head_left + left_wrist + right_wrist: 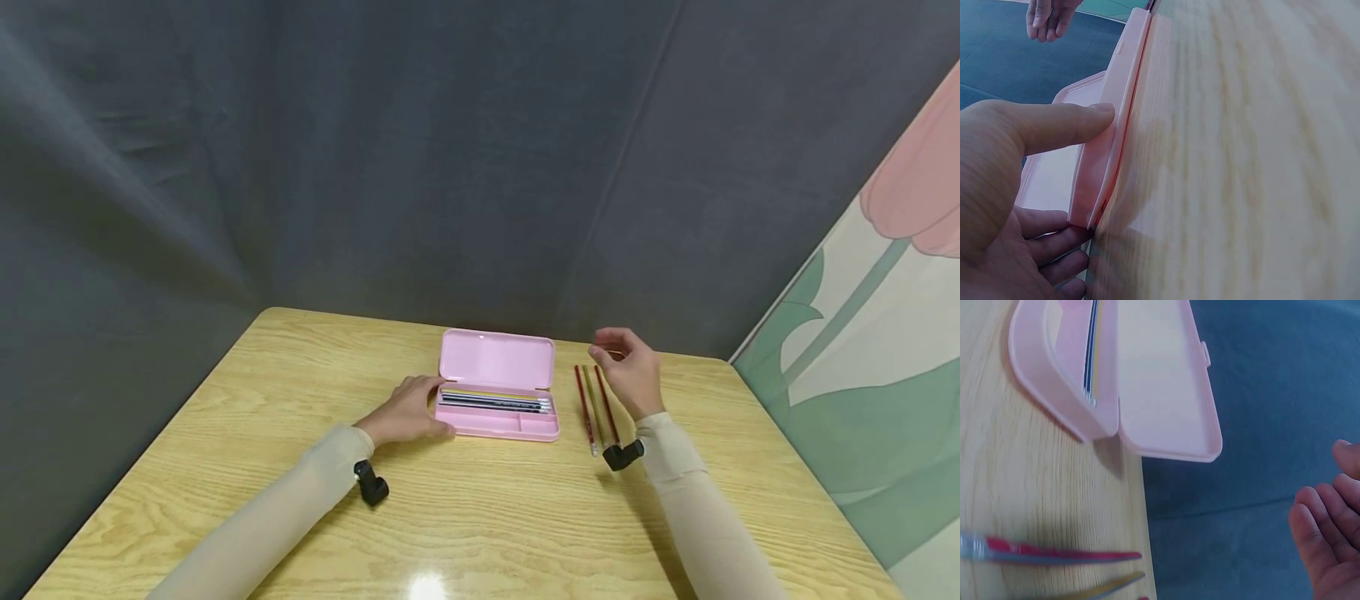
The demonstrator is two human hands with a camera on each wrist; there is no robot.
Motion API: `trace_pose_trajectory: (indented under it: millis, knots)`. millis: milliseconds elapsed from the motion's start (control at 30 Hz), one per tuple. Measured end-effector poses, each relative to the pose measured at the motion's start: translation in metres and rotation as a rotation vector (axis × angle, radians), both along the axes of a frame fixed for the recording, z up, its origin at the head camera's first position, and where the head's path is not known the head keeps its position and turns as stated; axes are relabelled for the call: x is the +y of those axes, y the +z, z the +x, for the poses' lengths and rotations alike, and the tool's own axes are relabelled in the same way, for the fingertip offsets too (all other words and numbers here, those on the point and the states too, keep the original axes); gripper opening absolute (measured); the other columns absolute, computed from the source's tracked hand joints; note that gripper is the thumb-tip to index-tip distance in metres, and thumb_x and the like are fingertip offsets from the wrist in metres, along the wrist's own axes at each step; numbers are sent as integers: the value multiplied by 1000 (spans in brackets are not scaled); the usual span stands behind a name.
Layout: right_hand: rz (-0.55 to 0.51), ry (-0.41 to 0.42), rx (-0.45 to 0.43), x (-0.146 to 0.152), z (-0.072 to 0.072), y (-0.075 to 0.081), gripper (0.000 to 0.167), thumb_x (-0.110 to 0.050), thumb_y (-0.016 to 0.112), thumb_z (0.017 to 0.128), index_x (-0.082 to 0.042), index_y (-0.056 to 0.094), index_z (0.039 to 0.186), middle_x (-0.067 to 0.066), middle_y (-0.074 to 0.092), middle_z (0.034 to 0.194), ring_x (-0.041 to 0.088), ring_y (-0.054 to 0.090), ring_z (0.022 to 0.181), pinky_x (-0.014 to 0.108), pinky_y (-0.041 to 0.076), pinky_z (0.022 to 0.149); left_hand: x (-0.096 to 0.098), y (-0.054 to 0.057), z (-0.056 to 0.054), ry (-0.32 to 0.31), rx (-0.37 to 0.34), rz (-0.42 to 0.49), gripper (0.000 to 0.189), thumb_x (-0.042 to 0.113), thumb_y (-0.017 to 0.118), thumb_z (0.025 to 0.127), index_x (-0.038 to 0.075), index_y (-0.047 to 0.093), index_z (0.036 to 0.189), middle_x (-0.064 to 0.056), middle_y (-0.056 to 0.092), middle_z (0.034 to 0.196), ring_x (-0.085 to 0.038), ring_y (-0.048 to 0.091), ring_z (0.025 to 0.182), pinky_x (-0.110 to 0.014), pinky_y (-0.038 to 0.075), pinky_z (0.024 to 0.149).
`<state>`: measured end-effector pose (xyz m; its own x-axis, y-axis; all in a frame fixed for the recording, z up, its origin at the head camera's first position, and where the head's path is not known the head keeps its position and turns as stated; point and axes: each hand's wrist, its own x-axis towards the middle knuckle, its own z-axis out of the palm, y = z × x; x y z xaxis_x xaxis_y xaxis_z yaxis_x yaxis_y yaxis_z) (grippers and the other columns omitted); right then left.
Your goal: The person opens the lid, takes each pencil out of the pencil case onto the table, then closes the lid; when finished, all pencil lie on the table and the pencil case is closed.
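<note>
At the centre of the light, wood-grained worktop point(480, 517), toward twelve o'clock, sits an open rectangular pencil case of pink plastic point(480, 422), its pink lid point(497, 360) tipped back on the twelve o'clock side. The case's rear compartment holds a bundle of dark and yellow pencils point(491, 404) lying lengthwise, their pale eraser ends pointing to three o'clock; a small divider splits the front part near its four o'clock corner. At nine o'clock the left hand point(408, 410) touches the case, its grip grasping that end: the thumb point(1072, 122) presses along the front wall while the fingers reach round the end. Just beside the case at three o'clock, apart from it, three slim pencils lie on the worktop side by side, slanting from eleven to five: a red one point(584, 408), a gold-coloured one point(596, 408) and a second red one point(608, 408). Near their far ends, at about one o'clock from them, hovers the right hand point(630, 379), its grip released and holding nothing, fingers loosely bent. Both forearms wear beige sleeves point(262, 517), with a small black camera point(371, 486) at each wrist. Dark grey-blue fabric point(450, 167) hangs at twelve o'clock; a cloth printed with pink tulips and green leaves point(847, 400) stands toward three.
</note>
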<state>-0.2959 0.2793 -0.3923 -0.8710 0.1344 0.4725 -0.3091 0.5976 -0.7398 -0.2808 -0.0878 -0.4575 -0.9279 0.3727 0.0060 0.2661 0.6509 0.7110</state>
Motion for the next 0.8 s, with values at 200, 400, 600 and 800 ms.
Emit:
trace_pose_trajectory:
  millis: [200,400,600,800]
  knots:
    - [8,20,-25,-13,-1,2,25,-15,71,94,-7,67,117,12,73,114,-5,63,91,5,49,78,0,1,-1,-2,0,-3,93,40,86,76,12,43,153,-10,46,156,-32,38,146,-54,35,119]
    - [17,69,-8,-29,-2,3,24,-12,72,93,-5,68,116,12,74,110,6,68,93,5,50,78,1,4,2,-1,4,-1,93,38,87,76,10,44,153,-11,47,155,-33,37,146,-52,34,120]
    - [12,132,-32,-48,-3,0,22,-9,74,91,-6,70,112,14,74,106,21,71,95,5,50,79,2,3,2,3,2,-4,93,38,87,75,9,44,153,-11,47,156,-33,37,146,-52,34,120]
    - [59,194,-69,-68,-2,-2,21,-11,74,90,-10,70,111,7,73,104,20,70,95,16,55,83,3,3,2,2,-7,1,94,40,87,75,11,44,153,-10,46,156,-33,37,145,-53,35,119]
